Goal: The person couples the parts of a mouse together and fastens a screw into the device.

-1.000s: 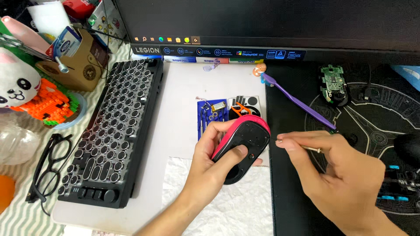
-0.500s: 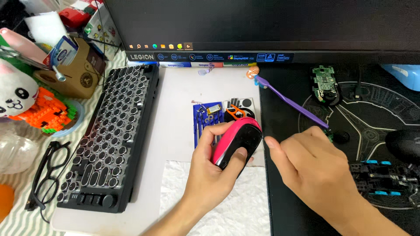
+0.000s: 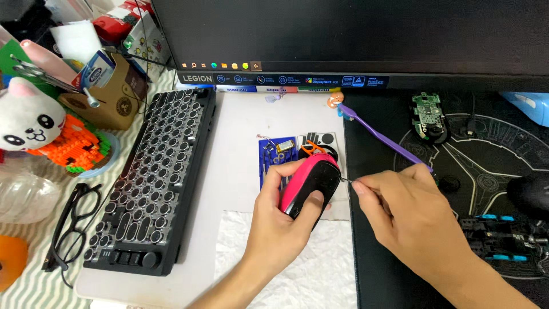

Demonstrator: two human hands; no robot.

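At mid-worktop, the left hand [image 3: 280, 220] grips a pink-and-black computer mouse [image 3: 309, 183], shell seemingly closed, while the right hand [image 3: 412, 212] pinches a thin metal tool [image 3: 346, 181] against its right edge. A bare circuit board [image 3: 426, 114] lies far right, apart.

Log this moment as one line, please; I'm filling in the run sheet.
left hand: grips pink-and-black mouse | right hand: pinches thin tool, tip at mouse's side | nearby: purple toothbrush, black keyboard
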